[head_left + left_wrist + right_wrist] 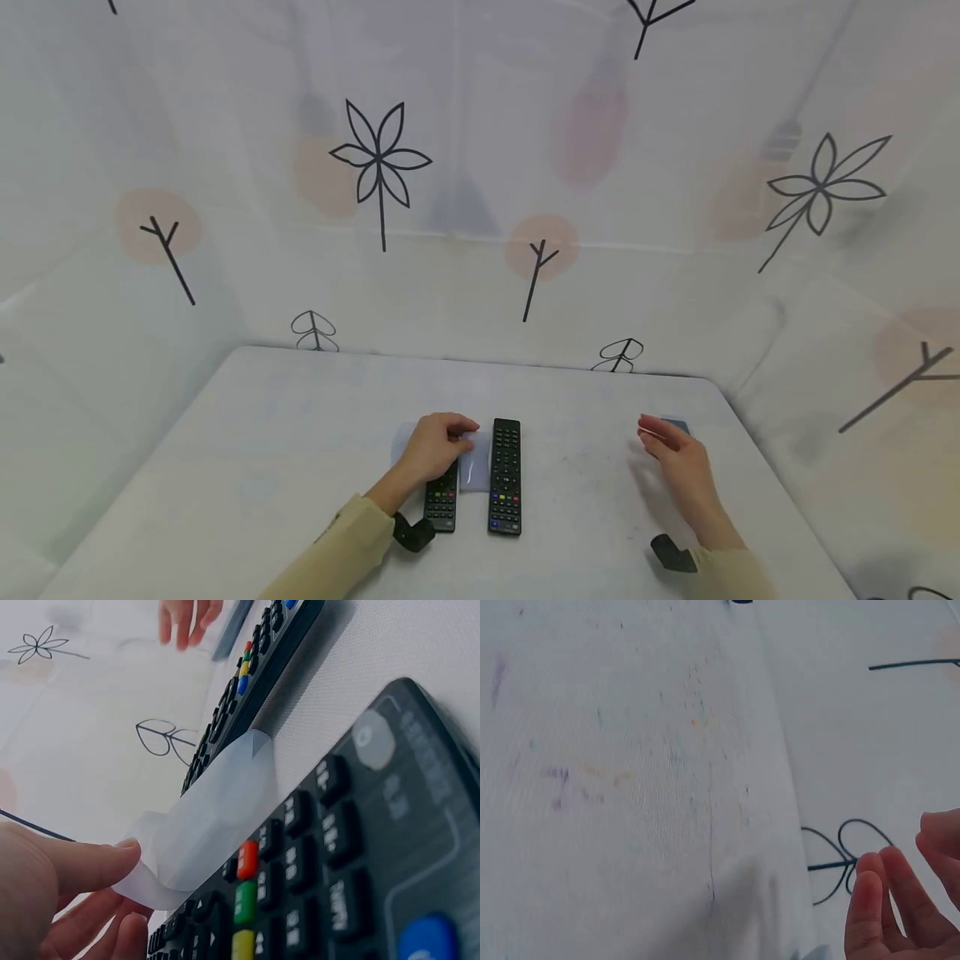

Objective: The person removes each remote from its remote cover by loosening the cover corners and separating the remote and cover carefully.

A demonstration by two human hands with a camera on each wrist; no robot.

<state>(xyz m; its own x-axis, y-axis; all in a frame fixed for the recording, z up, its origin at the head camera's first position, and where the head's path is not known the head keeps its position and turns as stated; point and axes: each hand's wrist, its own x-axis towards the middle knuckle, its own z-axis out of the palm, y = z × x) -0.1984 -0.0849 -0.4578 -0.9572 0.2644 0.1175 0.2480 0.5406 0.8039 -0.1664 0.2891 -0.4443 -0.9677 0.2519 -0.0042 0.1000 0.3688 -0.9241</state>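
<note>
Two black remote controls lie side by side on the white table: the right remote [505,479] is fully visible, while the left remote [441,505] is partly covered by my left hand [433,448]. Between thumb and fingers, that hand pinches the edge of a translucent, pale plastic sheet [217,817]. The sheet bends upward between the remotes in the left wrist view. Off to the right, my right hand [681,471] hovers with relaxed fingers and holds nothing. Just beyond it lies a flat blue-grey thing [675,423], mostly hidden by the hand; its kind is unclear.
A white table [300,417] with faint coloured marks fills the lower view. Behind and beside it hangs a pale curtain [465,292] printed with flowers and twigs. Black wrist devices [412,532] are strapped over both sleeves.
</note>
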